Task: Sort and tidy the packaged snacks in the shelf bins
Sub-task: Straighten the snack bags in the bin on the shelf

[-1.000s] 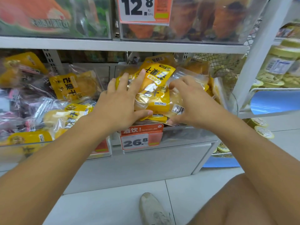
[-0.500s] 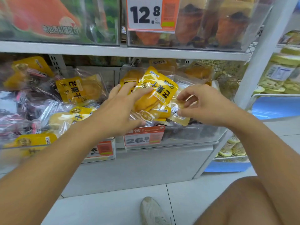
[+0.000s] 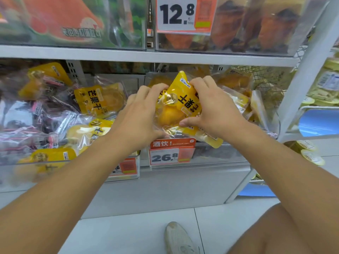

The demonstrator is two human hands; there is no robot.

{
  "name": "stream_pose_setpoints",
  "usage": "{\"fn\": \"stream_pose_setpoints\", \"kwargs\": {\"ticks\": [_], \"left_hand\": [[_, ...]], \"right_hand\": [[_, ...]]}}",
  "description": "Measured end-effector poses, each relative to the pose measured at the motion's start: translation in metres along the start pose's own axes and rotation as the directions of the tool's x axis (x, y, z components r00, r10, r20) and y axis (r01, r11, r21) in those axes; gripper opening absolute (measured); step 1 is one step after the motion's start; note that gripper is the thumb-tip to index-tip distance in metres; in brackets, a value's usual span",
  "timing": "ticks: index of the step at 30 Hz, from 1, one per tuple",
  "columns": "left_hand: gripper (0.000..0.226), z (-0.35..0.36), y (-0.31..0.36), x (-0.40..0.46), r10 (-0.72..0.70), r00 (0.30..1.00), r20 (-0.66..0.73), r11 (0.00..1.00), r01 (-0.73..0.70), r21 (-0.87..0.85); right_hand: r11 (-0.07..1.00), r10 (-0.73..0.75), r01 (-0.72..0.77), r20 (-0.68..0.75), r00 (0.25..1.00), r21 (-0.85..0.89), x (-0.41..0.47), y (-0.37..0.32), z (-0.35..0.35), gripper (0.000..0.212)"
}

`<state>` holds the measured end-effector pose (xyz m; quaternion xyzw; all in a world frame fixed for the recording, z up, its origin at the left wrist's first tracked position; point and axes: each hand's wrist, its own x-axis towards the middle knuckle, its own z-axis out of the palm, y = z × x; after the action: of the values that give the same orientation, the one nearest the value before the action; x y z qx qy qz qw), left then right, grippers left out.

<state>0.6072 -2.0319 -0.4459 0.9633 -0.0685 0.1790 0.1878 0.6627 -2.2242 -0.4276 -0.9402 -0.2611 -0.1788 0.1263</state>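
Both hands gripped one yellow pack [image 3: 180, 99] above the right bin [image 3: 211, 154]. Left hand [image 3: 141, 116] fingers curled on its left edge, thumb underneath. Right hand [image 3: 216, 107] fingers curled over the top right, thumb [image 3: 187, 122] pressing the lower part. Pack text upside down, large "干" legible. Tag [image 3: 171, 156] below the thumbs read "26.8", header "酒饮!". Tag [image 3: 183, 14] above the fingers read "12.8".

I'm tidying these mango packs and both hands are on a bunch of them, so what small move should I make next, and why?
Probably lower the yellow mango packs back into the right-hand bin and square them up. Your left hand and right hand grip the bunch from both sides, lifted and tilted, with one pack hanging over the bin's front edge.
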Motion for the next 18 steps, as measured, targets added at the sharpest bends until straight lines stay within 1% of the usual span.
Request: {"fn": "stream_pose_setpoints", "kwargs": {"ticks": [2, 4, 6, 8, 10, 12, 15, 16, 18], "left_hand": [[0.108, 0.002, 0.006, 0.002, -0.038, 0.999, -0.014, 0.996, 0.039, 0.076], [0.100, 0.002, 0.007, 0.004, -0.051, 0.999, -0.005, 0.994, 0.052, 0.097], [0.092, 0.000, 0.006, 0.005, -0.050, 0.999, 0.002, 0.995, 0.050, 0.092], [0.083, -0.001, 0.006, 0.005, -0.039, 0.999, -0.015, 0.994, 0.041, 0.101], [0.073, 0.000, 0.009, 0.004, -0.028, 0.999, -0.023, 0.991, 0.031, 0.131], [0.066, -0.001, 0.008, 0.005, -0.019, 1.000, 0.021, 0.987, 0.015, 0.163], [0.054, -0.007, 0.001, 0.007, 0.013, 0.987, 0.159, 0.986, -0.039, 0.161], [0.050, -0.008, -0.002, 0.007, 0.019, 0.980, 0.199, 0.988, -0.049, 0.147], [0.044, -0.011, -0.005, 0.009, 0.028, 0.967, 0.253, 0.990, -0.062, 0.129]], "right_hand": [[0.997, -0.004, 0.006, 0.033, 0.999, -0.070, 0.000, -0.001, 0.000, 0.080], [0.994, 0.010, -0.002, 0.073, 0.997, -0.110, -0.002, -0.002, -0.001, 0.073], [0.993, 0.019, -0.011, 0.072, 0.997, -0.121, -0.003, -0.002, -0.002, 0.071], [0.993, 0.030, -0.027, 0.033, 0.999, -0.115, -0.003, 0.001, -0.003, 0.071], [0.995, 0.043, -0.038, 0.054, 0.998, -0.092, -0.001, 0.006, -0.004, 0.066], [0.999, 0.036, -0.034, 0.115, 0.993, -0.021, -0.002, 0.010, -0.006, 0.058], [0.994, 0.000, -0.024, 0.220, 0.975, 0.110, -0.005, 0.011, -0.011, 0.052], [0.995, -0.008, -0.020, 0.272, 0.962, 0.100, -0.007, 0.010, -0.014, 0.051], [1.000, -0.017, 0.022, 0.359, 0.933, -0.008, -0.008, 0.007, -0.020, 0.050]]}}
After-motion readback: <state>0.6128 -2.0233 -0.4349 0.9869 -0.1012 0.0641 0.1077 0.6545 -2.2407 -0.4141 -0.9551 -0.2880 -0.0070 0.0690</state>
